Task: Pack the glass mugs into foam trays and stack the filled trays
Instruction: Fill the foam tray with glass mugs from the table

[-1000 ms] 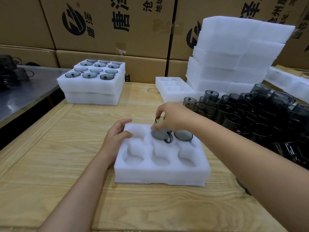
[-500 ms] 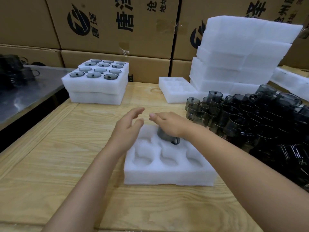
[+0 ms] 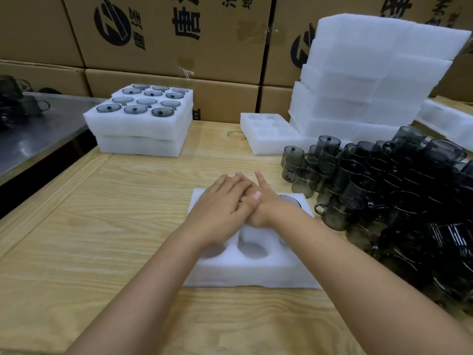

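Observation:
A white foam tray with round pockets lies on the wooden table in front of me. My left hand lies flat, fingers straight, on top of my right hand. Both press down over the tray's far middle pocket, and the mug under them is hidden. The rim of another smoky glass mug shows in the far right pocket. The near pockets hold nothing. A big pile of loose glass mugs stands to the right.
Two stacked filled trays sit at the far left of the table. An empty tray and a tall stack of foam stand at the back right, before cardboard boxes. A metal table is on the left.
My right hand lowered a mug into the far middle pocket and flattened over it. My left hand left the tray's corner and came to rest on top of the right hand.

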Tool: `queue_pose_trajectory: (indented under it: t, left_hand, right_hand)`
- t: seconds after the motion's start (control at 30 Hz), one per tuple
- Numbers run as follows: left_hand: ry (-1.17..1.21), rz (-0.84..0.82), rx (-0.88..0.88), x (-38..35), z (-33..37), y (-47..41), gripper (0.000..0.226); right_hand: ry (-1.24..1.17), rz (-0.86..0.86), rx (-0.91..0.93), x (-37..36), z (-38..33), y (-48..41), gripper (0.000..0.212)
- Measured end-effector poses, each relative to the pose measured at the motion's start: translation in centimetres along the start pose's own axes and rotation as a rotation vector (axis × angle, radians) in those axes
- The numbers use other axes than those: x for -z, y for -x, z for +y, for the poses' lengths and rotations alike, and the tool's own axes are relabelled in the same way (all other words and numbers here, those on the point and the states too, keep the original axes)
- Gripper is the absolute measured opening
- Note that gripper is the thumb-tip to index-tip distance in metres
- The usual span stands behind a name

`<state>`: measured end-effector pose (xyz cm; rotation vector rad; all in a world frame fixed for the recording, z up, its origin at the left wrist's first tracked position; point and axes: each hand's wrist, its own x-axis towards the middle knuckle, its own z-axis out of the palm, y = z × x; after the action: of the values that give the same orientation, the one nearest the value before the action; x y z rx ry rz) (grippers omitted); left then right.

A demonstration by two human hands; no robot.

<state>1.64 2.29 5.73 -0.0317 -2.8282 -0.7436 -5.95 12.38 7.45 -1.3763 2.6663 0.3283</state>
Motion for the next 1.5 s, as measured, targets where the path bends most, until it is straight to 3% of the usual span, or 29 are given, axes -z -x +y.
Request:
queue_pose_trajectory:
  t: [0.33,0.4,0.47,0.53,0.6,0.7,0.83,0.97,1.13,1.3,1.5]
  left_hand:
    - [-0.005,0.084,-0.042,0.7,1.1,0.6,0.048]
    - [0.123,0.259,-0.140,2.1,1.4,1.4,0.043]
    - [0.254,0.549,-0.154,3.5,0.7,2.4,0.039]
    - [0.467,0.704,-0.036,4.2,-1.3,3.4,0.023]
    - [0.717,0.701,0.119,3.9,-3.3,4.3,0.015]
    - [0.808,0.637,0.334,2.3,-6.0,4.6,0.018]
    - [0.850,0.536,0.432,1.5,-7.3,3.8,0.017]
    - [0.721,0.445,0.437,1.3,-7.5,3.7,0.021]
    - [0.656,0.420,0.470,1.3,-7.6,3.7,0.018]
    - [0.627,0.424,0.486,1.4,-7.5,3.6,0.016]
    - [0.607,0.422,0.488,1.3,-7.5,3.6,0.015]
  right_hand:
    - [-0.010,0.100,-0.097,0.3,-1.3,1.0,0.059]
    - [-0.125,0.197,-0.159,0.6,-1.6,1.8,0.048]
    - [-0.280,0.342,-0.244,1.5,-0.8,3.1,0.041]
    - [-0.321,0.510,-0.303,3.1,1.4,4.7,0.038]
    - [-0.326,0.679,-0.395,5.4,4.5,6.7,0.035]
    - [-0.292,0.808,-0.599,8.8,10.5,9.2,0.036]
    - [-0.124,0.575,-0.921,9.3,18.7,11.9,0.050]
    - [-0.169,0.279,-1.175,6.6,24.8,14.7,0.066]
    - [-0.312,0.188,-1.083,4.0,27.8,15.3,0.047]
    - [-0.224,0.241,-1.049,3.1,28.4,14.9,0.025]
    - [-0.199,0.294,-1.045,3.1,28.5,15.3,0.033]
